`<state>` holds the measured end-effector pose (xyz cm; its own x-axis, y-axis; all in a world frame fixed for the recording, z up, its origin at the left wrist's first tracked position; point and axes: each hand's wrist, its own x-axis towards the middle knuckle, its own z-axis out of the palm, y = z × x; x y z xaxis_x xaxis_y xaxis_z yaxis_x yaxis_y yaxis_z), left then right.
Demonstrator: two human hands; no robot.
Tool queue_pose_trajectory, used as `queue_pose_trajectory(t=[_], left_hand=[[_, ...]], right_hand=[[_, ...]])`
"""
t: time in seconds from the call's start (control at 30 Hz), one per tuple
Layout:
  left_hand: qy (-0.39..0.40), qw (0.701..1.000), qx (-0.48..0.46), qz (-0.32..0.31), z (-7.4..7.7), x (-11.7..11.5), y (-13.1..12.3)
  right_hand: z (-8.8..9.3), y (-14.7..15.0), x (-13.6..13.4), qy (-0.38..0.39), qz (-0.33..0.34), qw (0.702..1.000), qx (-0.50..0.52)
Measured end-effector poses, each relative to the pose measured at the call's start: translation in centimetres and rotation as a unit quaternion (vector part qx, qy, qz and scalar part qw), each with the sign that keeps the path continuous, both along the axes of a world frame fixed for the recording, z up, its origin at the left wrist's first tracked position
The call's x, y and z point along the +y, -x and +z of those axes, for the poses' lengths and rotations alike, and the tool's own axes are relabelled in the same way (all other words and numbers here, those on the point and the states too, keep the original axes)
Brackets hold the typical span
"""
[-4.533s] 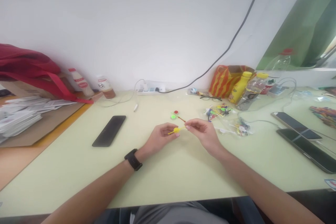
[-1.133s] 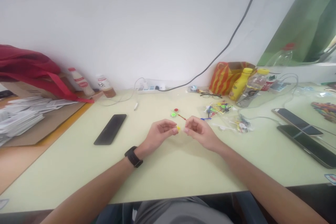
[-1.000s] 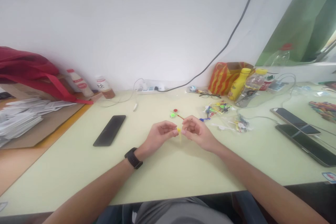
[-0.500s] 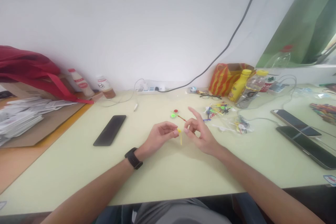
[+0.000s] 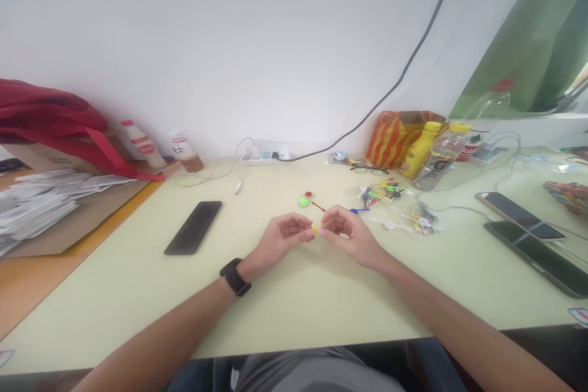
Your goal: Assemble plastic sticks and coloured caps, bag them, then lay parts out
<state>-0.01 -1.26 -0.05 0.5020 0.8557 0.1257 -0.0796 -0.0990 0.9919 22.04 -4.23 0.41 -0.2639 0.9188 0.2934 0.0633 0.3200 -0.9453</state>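
Both hands meet over the table (image 5: 138, 294). The left hand (image 5: 278, 239) and right hand (image 5: 350, 234) pinch a little yellow toy (image 5: 315, 229) with their fingertips.

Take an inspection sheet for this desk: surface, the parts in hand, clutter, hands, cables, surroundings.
Surface: pale yellow table, smooth, no spills seen.
Job's things: small yellow piece pinched between both hands; green disc, red disc and red stick lie just behind it; clear bags of coloured parts to the right.
Clutter: black phone at left; two phones at right; yellow bottle, clear bottle, glasses and striped bag by the wall; paper stack and red bag far left.
Hands: left hand, with black watch, and right hand closed on the piece, fingertips meeting.
Cables: black cable climbs the wall from the power strip; white cable beside it.
Surroundings: white wall; green curtain at right.
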Motion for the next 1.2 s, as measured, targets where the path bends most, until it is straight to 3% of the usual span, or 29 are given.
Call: queue_pose_trajectory(t=[0.27,0.53,0.67,0.83,1.2], left_hand=[[0.003,1.000,-0.003,-0.004,-0.2,0.0,0.1],[0.044,0.999,0.000,0.025,-0.2,0.4,0.1],[0.085,0.996,-0.012,0.027,0.0,0.5,0.2],[0.108,0.993,-0.039,0.024,0.2,0.4,0.2],[0.093,0.995,-0.034,-0.001,0.1,0.2,0.1]], right_hand=[[-0.3,-0.1,0.0,0.002,0.004,1.000,-0.013],[-0.9,-0.3,-0.3,-0.136,-0.076,0.986,-0.056],[-1.5,-0.2,-0.8,-0.194,-0.064,0.969,-0.140],[-1.0,-0.3,-0.8,-0.137,-0.012,0.973,-0.185],[-0.4,0.4,-0.8,-0.048,0.001,0.998,-0.044]])
